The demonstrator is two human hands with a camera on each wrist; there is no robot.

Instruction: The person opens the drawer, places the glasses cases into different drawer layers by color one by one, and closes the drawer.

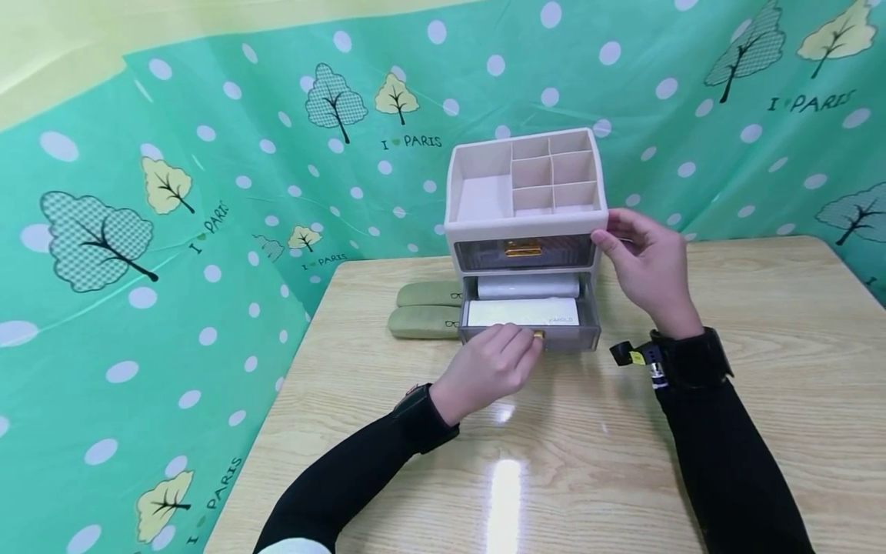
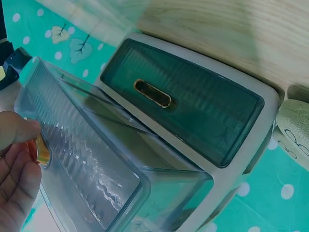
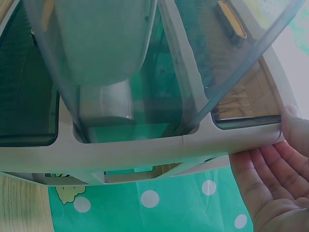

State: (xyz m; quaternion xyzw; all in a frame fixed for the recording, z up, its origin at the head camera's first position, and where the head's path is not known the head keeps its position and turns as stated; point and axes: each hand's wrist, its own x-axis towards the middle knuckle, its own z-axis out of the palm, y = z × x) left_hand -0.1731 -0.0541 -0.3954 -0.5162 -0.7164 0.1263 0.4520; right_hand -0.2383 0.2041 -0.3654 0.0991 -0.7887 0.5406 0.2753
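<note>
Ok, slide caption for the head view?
Left hand holding the gold knob of an open drawer, right hand gripping the white organizer by its side.

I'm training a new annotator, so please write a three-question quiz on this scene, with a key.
1. Which part of the open drawer does the left grip pinch?
2. True or false: the right grip is inside that drawer.
3. The two green cases lie: A) in that drawer; B) on the table beside the organizer; C) under the right grip.

Key: 1. Its gold handle. 2. False; it holds the organizer's side edge. 3. B.
</note>
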